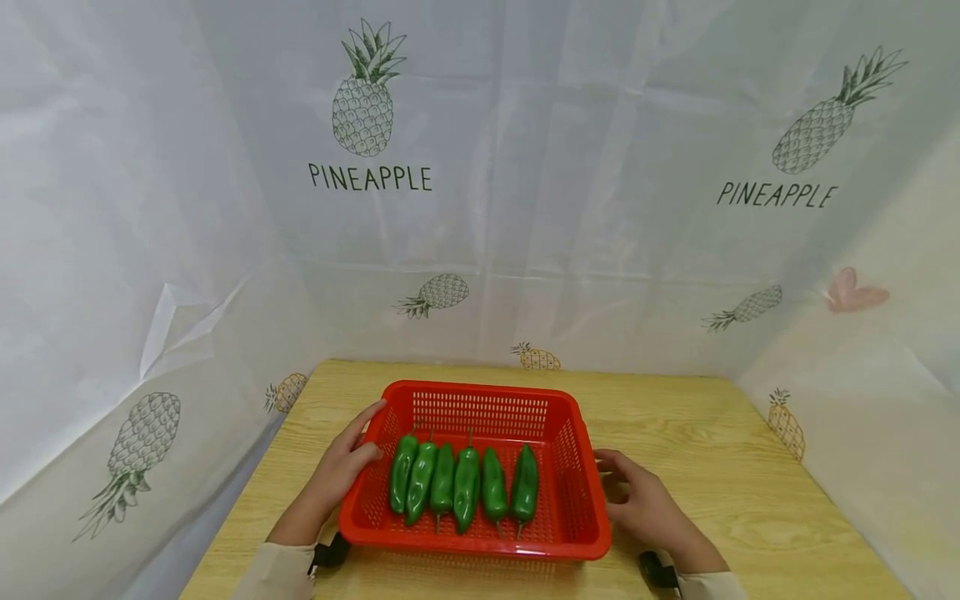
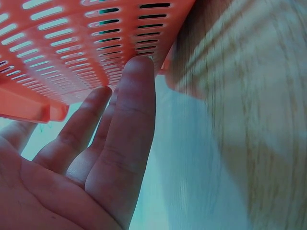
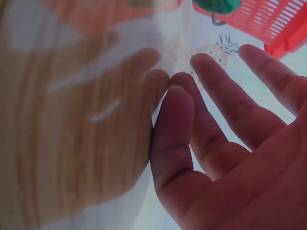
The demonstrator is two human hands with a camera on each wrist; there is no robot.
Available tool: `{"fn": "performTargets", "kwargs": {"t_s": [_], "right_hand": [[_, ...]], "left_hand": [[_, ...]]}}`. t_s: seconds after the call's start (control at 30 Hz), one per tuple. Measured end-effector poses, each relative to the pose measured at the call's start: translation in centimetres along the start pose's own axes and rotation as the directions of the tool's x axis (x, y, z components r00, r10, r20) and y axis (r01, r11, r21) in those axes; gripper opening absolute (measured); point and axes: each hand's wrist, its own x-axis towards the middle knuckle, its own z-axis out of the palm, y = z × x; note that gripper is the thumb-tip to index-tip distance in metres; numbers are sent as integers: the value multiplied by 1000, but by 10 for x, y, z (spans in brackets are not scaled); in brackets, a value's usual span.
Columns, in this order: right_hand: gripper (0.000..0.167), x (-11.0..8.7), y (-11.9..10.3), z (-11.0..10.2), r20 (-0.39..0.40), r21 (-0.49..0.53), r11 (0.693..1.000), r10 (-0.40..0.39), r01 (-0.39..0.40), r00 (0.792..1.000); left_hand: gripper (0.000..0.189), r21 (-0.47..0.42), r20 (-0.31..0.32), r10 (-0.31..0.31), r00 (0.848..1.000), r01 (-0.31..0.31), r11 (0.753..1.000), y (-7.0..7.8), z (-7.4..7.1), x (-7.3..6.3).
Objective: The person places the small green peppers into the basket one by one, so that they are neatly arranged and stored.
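Note:
A red plastic basket [image 1: 480, 550] with slotted walls sits on the table in the head view. Several glossy green peppers [image 1: 467, 490] lie side by side in it, stems pointing various ways. At the basket's left side is my left hand [image 1: 341, 471]; the left wrist view shows its nearly straight fingers [image 2: 127, 129] reaching up to the slotted wall, one fingertip against it. My right hand [image 1: 648, 508] is beside the right wall, fingers loosely bent and nothing in the palm. In the right wrist view its lowest fingers [image 3: 172, 129] rest at the tabletop, below part of a pepper [image 3: 218, 5].
The light wood-grain table [image 1: 675, 425] extends to both sides of the basket and behind it. White sheeting [image 1: 525, 225] printed with pineapples encloses the back and sides. Dark wrist straps [image 1: 330, 552] show at both cuffs.

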Motion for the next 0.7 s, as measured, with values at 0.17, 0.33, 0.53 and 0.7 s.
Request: {"fn": "performTargets", "kwargs": {"t_s": [0.17,0.33,0.53,0.7], "right_hand": [[78,0,-1,1,11,-21,1000,-13,13,1000],[81,0,-1,2,28,-40,999,-23,24,999],[82,0,-1,2,43,-48,998,-26,28,999],[80,0,0,1,70,-10,1000,-19,20,997]], "left_hand": [[79,4,0,1,1000,-1,1000,0,0,0],[79,7,4,3,1000,-3,1000,0,0,0],[79,6,7,7,1000,-7,1000,0,0,0],[78,13,-2,7,1000,-7,1000,0,0,0]]}}
